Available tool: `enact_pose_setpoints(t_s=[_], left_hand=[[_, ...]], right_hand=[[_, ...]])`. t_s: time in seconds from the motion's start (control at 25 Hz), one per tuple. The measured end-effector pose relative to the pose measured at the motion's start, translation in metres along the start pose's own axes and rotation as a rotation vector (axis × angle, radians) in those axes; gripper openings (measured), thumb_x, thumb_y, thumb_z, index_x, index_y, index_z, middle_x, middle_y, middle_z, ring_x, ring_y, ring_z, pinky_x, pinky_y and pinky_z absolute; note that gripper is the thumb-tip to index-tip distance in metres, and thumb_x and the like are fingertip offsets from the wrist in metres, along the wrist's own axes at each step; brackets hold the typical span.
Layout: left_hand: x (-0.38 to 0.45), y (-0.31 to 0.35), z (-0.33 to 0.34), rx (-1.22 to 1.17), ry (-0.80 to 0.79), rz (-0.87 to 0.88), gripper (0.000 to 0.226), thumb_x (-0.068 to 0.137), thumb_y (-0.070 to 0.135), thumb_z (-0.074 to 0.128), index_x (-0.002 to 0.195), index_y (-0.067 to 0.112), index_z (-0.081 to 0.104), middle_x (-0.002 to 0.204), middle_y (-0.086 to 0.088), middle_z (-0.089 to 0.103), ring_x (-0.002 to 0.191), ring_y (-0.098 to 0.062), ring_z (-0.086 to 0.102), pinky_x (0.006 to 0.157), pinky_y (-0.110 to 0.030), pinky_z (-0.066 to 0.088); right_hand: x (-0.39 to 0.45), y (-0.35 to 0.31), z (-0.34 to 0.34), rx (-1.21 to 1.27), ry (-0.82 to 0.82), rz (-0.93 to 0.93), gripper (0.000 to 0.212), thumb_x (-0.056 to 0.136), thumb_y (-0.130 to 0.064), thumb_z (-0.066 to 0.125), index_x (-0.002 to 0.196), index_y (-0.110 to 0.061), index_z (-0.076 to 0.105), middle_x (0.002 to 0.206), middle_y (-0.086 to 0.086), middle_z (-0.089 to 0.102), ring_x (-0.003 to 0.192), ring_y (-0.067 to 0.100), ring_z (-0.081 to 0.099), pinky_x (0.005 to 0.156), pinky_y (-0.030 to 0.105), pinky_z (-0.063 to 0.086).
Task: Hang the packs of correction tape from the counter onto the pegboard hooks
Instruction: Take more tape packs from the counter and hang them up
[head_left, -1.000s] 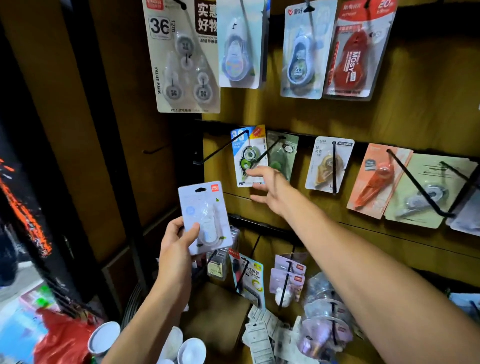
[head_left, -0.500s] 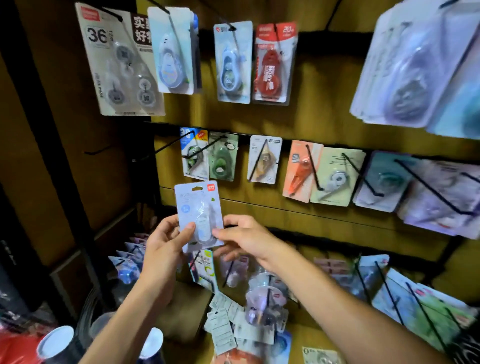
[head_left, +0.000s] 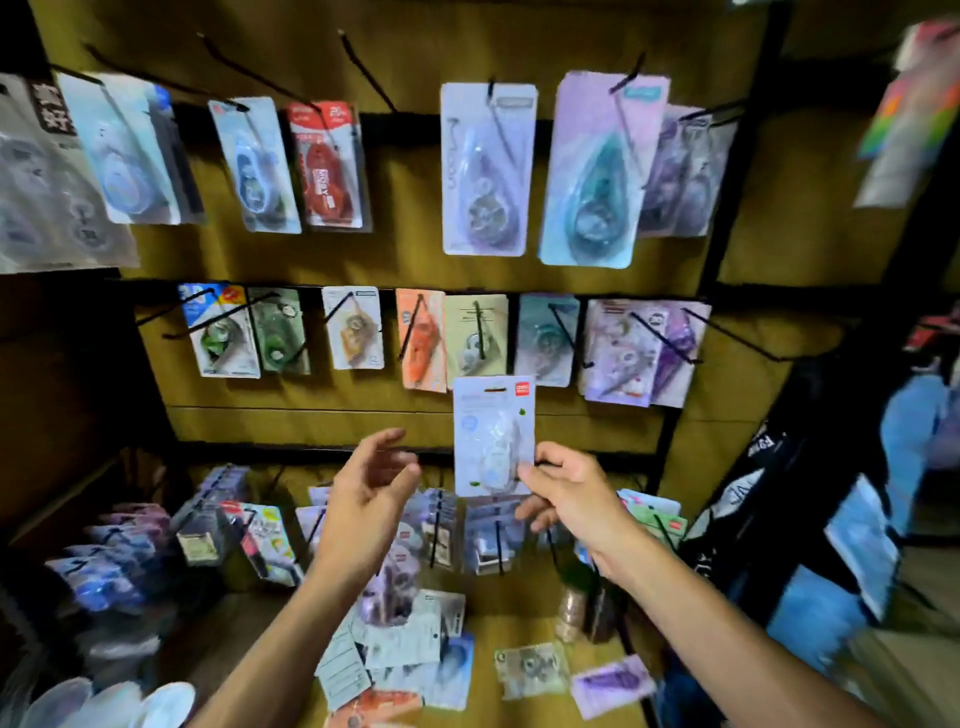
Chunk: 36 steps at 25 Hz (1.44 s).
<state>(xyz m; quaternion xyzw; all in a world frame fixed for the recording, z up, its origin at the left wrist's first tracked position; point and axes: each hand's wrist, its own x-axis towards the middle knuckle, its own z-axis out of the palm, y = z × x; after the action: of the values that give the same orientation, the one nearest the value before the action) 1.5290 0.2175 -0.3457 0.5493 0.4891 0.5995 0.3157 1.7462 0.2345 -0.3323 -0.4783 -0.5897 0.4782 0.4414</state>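
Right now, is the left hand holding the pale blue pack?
No, the left hand is open and holds nothing; the right hand pinches the pale blue pack by its lower edge.

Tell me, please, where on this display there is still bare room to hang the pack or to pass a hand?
Bare hooks jut out above the top row, left of the lilac pack. A bare board strip runs under the middle row, left of the held pack, which the right hand pinches. The bottom row and the counter are crowded.
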Motion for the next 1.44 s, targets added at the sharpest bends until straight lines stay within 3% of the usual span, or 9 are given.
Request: enact_pose_setpoints(t_s=[0.12, 0.24, 0.4, 0.56, 0.76, 0.96, 1.32, 1.44], left_hand=[[-0.007, 0.002, 0.026, 0.169, -0.043, 0.064, 0.041, 0.091, 0.015, 0.065, 0.126, 0.031, 0.053, 0.107, 0.002, 0.067, 0.1, -0.011, 0.063, 0.088, -0.037, 0.052], [-0.011, 0.0, 0.038, 0.433, -0.11, 0.156, 0.053, 0.09, 0.028, 0.065, 0.137, 0.036, 0.043, 0.123, 0.007, 0.061, 0.114, -0.013, 0.056, 0.095, -0.039, 0.048], [-0.011, -0.007, 0.018, 0.564, -0.05, 0.147, 0.059, 0.089, 0.032, 0.064, 0.142, 0.032, 0.039, 0.131, 0.001, 0.059, 0.121, -0.018, 0.053, 0.097, -0.042, 0.046], [-0.013, -0.012, -0.037, 0.78, 0.059, 0.139, 0.065, 0.085, 0.043, 0.061, 0.143, 0.023, 0.04, 0.131, -0.004, 0.059, 0.115, -0.027, 0.053, 0.093, -0.042, 0.044], [-0.013, -0.018, -0.126, 1.004, 0.214, 0.074, 0.089, 0.072, 0.069, 0.041, 0.146, 0.02, 0.038, 0.141, -0.008, 0.05, 0.121, -0.034, 0.049, 0.096, -0.046, 0.043], [-0.012, -0.027, -0.2, 1.088, 0.356, -0.018, 0.095, 0.069, 0.07, 0.044, 0.147, 0.018, 0.037, 0.143, -0.014, 0.048, 0.123, -0.039, 0.047, 0.1, -0.048, 0.041], [0.015, -0.064, -0.296, 1.219, 0.385, -0.014, 0.085, 0.074, 0.069, 0.044, 0.14, 0.016, 0.044, 0.133, -0.011, 0.054, 0.116, -0.036, 0.052, 0.096, -0.047, 0.044], [0.023, -0.076, -0.312, 1.246, 0.403, -0.032, 0.082, 0.074, 0.069, 0.045, 0.135, 0.014, 0.048, 0.129, -0.012, 0.056, 0.112, -0.037, 0.053, 0.093, -0.046, 0.045]], right_hand=[[-0.022, -0.005, -0.048, 0.006, 0.124, -0.017, 0.013, 0.098, -0.007, 0.052, 0.104, 0.003, 0.057, 0.09, 0.016, 0.064, 0.044, 0.008, 0.061, 0.04, 0.019, 0.043], [-0.034, -0.011, -0.075, -0.057, 0.163, -0.05, 0.013, 0.098, -0.008, 0.053, 0.102, 0.002, 0.059, 0.084, 0.007, 0.068, 0.049, 0.01, 0.061, 0.044, 0.021, 0.046], [-0.037, -0.019, -0.058, -0.114, 0.051, -0.1, 0.01, 0.098, -0.008, 0.053, 0.1, -0.009, 0.063, 0.075, -0.002, 0.072, 0.054, 0.012, 0.063, 0.049, 0.024, 0.047], [-0.022, -0.027, -0.004, -0.05, -0.11, -0.121, 0.013, 0.098, -0.008, 0.052, 0.095, -0.016, 0.063, 0.079, 0.002, 0.073, 0.053, 0.014, 0.063, 0.047, 0.023, 0.047], [0.004, -0.042, 0.09, -0.038, -0.258, -0.137, 0.013, 0.097, -0.005, 0.052, 0.091, -0.014, 0.058, 0.074, 0.006, 0.064, 0.047, 0.011, 0.059, 0.042, 0.022, 0.042], [0.029, -0.061, 0.183, -0.084, -0.361, -0.176, 0.02, 0.098, -0.006, 0.051, 0.083, -0.019, 0.057, 0.068, -0.007, 0.064, 0.046, 0.009, 0.058, 0.041, 0.021, 0.041], [0.089, -0.103, 0.349, -0.043, -0.547, -0.153, 0.014, 0.096, -0.01, 0.053, 0.087, -0.019, 0.059, 0.073, -0.003, 0.062, 0.046, 0.011, 0.06, 0.038, 0.019, 0.045], [0.104, -0.101, 0.395, -0.072, -0.472, -0.15, 0.01, 0.094, -0.012, 0.054, 0.095, -0.01, 0.063, 0.079, 0.004, 0.067, 0.048, 0.014, 0.06, 0.045, 0.024, 0.049]])
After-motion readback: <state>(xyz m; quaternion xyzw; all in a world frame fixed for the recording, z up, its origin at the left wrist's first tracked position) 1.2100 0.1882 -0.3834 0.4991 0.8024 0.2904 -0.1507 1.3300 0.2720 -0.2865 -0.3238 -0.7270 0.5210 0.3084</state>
